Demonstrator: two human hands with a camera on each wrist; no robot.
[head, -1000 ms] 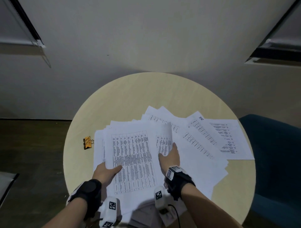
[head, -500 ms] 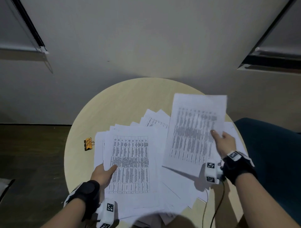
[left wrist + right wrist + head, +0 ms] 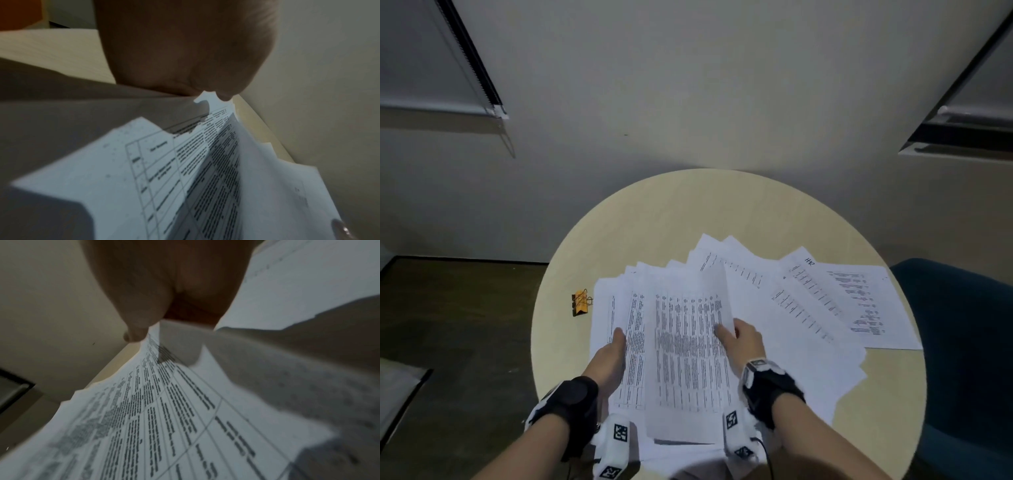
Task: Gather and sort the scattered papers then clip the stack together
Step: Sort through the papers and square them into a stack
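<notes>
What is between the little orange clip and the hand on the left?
In the head view, between the orange binder clip and the left hand lie a strip of bare round wooden table and the left edge of the white printed papers.

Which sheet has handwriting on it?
The angled sheet at the far right of the spread, marked by hand near its top corner; the other sheets show only print.
</notes>
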